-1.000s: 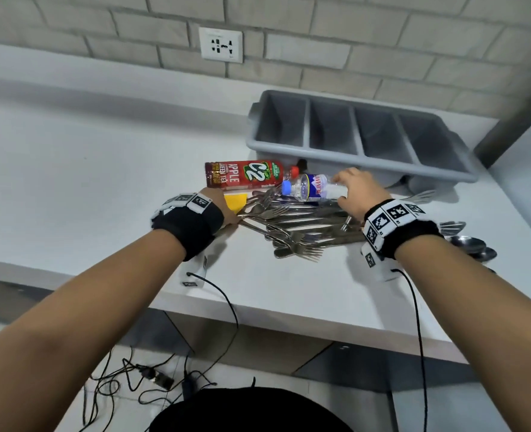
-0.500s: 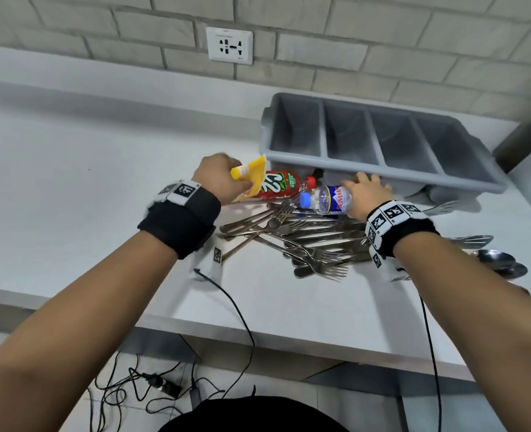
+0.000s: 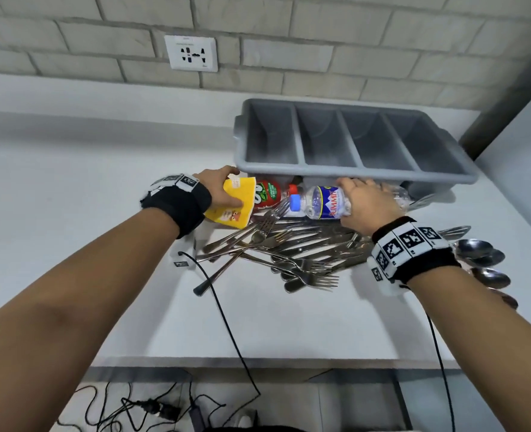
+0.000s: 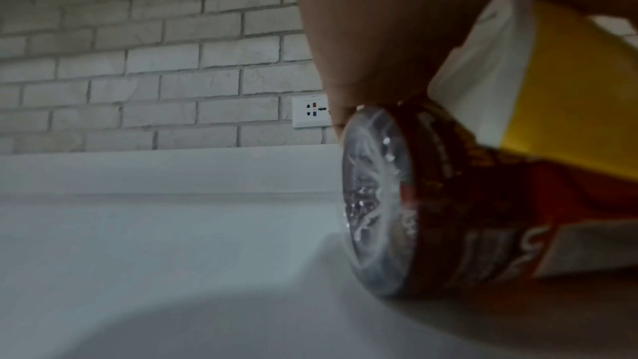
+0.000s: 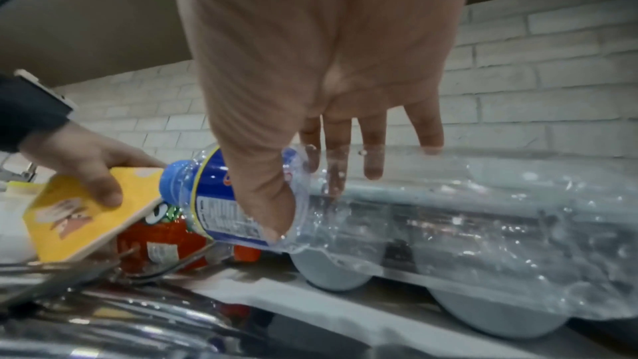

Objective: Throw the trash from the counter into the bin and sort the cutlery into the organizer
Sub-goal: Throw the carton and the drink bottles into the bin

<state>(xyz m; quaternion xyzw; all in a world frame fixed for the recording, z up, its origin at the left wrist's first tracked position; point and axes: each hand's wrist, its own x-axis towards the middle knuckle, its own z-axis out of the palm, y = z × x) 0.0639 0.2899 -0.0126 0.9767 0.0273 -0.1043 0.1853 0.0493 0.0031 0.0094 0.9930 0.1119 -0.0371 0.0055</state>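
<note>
My left hand (image 3: 219, 188) pinches a yellow carton (image 3: 231, 210), thumb on its top face, and holds it over a red C2 bottle (image 3: 267, 194) that lies on the white counter (image 3: 86, 213). In the left wrist view the carton (image 4: 569, 92) presses on the bottle (image 4: 449, 201); whether the fingers also grip the bottle is unclear. My right hand (image 3: 364, 201) grips a clear water bottle (image 3: 320, 202) with a blue cap, held sideways above a pile of forks and knives (image 3: 283, 247). The grey four-slot organizer (image 3: 351, 169) stands just behind, its slots bare.
Several spoons (image 3: 479, 254) lie right of my right wrist. A wall socket (image 3: 191, 53) sits in the brick wall. Black cables (image 3: 227, 322) hang over the counter's front edge to the floor. No bin is in view.
My left hand picked the yellow carton off the counter and carried it over the red bottle. My right hand closed round the water bottle and lifted it off the cutlery.
</note>
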